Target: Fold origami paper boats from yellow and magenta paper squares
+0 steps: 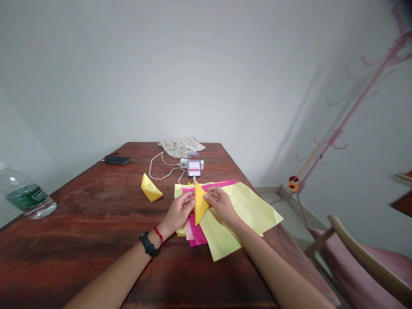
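A folded piece of yellow paper (201, 204), triangular in outline, is held upright between my two hands. My left hand (179, 212) grips its left edge, with the fingers curled behind. On the other side, my right hand (222, 203) pinches the right corner between thumb and fingers. Beneath both hands lie pale yellow sheets (254, 208) with crease lines, along with bright pink paper (197, 234). A finished-looking yellow paper boat (150, 189) rests on the table to the left, apart from my hands.
The dark wooden table (96, 223) carries a water bottle (28, 197) at left and a black power bank (117, 160). Behind the papers stand a phone (194, 165), a white cable (161, 177) and a crumpled cloth (180, 146). A chair (363, 257) and pink coat rack (363, 90) are at right.
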`<state>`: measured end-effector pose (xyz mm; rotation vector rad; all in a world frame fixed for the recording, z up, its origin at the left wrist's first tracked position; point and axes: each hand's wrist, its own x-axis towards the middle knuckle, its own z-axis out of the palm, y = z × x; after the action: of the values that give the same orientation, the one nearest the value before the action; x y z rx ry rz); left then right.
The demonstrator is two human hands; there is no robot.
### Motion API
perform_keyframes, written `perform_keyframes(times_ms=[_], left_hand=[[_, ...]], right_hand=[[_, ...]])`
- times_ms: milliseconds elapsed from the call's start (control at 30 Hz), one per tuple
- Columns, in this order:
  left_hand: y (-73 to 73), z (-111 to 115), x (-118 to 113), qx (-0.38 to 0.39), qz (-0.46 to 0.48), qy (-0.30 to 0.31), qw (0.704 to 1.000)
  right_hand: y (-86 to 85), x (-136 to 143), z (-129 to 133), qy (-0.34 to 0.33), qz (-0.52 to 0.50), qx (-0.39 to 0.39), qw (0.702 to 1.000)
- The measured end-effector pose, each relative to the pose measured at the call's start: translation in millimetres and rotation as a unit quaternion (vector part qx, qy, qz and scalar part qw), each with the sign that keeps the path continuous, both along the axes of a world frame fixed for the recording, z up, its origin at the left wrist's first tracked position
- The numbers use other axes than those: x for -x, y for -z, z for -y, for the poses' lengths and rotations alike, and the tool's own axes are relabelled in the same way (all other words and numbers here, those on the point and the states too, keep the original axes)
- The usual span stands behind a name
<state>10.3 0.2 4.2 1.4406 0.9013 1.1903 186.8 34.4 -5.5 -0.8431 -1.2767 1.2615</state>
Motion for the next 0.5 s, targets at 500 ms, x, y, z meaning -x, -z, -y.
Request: perform_keyframes(times_ms=[500], left_hand=[[6.6, 0.6, -0.7, 0.045, -0.010, -0.009, 0.999]], right_hand=[[1.2, 0.6, 5.2, 0.043, 0.144, -0.072, 0.986]])
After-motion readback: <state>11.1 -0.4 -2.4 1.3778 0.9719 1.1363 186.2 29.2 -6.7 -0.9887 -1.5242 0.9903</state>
